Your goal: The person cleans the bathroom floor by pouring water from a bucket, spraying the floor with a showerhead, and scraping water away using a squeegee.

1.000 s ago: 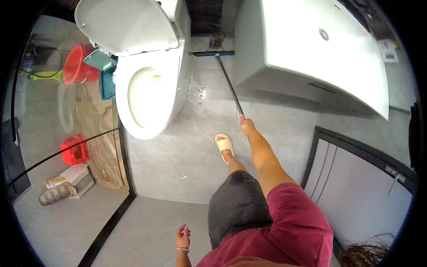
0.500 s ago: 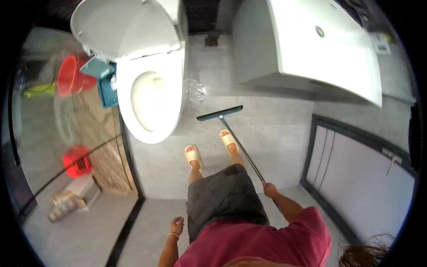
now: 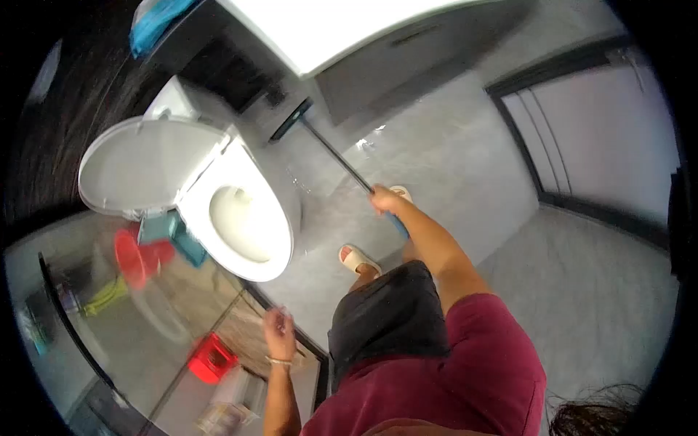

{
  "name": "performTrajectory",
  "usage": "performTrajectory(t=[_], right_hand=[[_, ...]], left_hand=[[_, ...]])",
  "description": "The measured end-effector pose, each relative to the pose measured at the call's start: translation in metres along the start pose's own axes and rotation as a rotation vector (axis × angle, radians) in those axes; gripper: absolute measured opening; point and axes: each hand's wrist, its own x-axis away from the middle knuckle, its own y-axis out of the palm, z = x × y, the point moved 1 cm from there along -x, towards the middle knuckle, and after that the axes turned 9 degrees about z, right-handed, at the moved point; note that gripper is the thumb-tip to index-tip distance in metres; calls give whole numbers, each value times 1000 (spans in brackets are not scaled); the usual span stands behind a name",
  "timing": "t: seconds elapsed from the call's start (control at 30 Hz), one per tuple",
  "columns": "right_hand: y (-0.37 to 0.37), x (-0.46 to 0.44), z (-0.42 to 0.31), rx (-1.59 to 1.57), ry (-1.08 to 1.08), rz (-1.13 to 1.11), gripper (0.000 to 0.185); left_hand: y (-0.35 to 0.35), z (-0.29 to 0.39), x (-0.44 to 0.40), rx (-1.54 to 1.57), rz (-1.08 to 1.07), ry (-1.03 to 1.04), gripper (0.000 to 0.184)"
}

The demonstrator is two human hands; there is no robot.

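My right hand (image 3: 383, 199) is wrapped round the dark pole of a floor squeegee (image 3: 338, 157), near its blue grip end. The wide dark head (image 3: 291, 120) lies on the grey tiles (image 3: 429, 138) between the toilet (image 3: 249, 218) and the white basin (image 3: 291, 33). My left hand (image 3: 279, 334), with a bracelet at the wrist, hangs away from the pole, in front of the glass partition. Its fingers look curled but are blurred. Wet, shiny patches show on the tiles near the squeegee head.
A teal bin (image 3: 187, 243) stands beside the toilet, its lid up. Behind the glass are a red bucket (image 3: 131, 259), a red stool (image 3: 212, 359) and a pale box (image 3: 236, 396). A grey door (image 3: 596, 138) is at the right. My sandalled feet are on the tiles.
The view has turned. The squeegee head has gone from in front of my feet back to the floor between toilet and basin, and my right arm has reached forward. My left hand has risen.
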Motion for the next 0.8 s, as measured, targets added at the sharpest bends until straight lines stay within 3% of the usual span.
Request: performTrajectory(t=[0.03, 0.1, 0.13, 0.17, 0.23, 0.27, 0.3, 0.37, 0.43, 0.5, 0.63, 0.7, 0.8], right_hand=[[-12, 29, 10, -263, 154, -95, 30], [-53, 101, 54, -187, 100, 26, 28], [-67, 142, 77, -321, 28, 66, 30], [-85, 178, 107, -380, 119, 64, 33], [-120, 249, 169, -500, 303, 77, 40], [-140, 280, 190, -350, 398, 143, 39], [-120, 292, 265, -439, 152, 375, 37], [-146, 326, 326, -479, 410, 298, 36], [-181, 347, 339, -397, 585, 339, 35], [-194, 336, 389, -360, 596, 445, 34], [-241, 308, 459, -292, 468, 384, 35], [-290, 283, 478, -74, 561, 255, 37], [-353, 248, 482, 4, 432, 240, 37]], left_hand=[[1, 22, -29, 27, 20, 155, 23], [-1, 135, -74, -71, 165, 586, 28], [-2, 192, -82, -30, 162, 622, 30], [11, 257, -88, 11, 162, 664, 32], [24, 344, -100, -260, 301, 1070, 33], [37, 387, -105, -309, 355, 1195, 35], [54, 428, -109, -359, 412, 1322, 38], [94, 489, -127, -401, 425, 1397, 48], [132, 529, -163, -523, 430, 1541, 59], [181, 565, -186, -699, 425, 1562, 73], [248, 572, -215, -1094, 353, 1488, 87], [277, 574, -215, -946, 270, 1429, 87], [293, 576, -199, -952, 255, 1454, 85]])
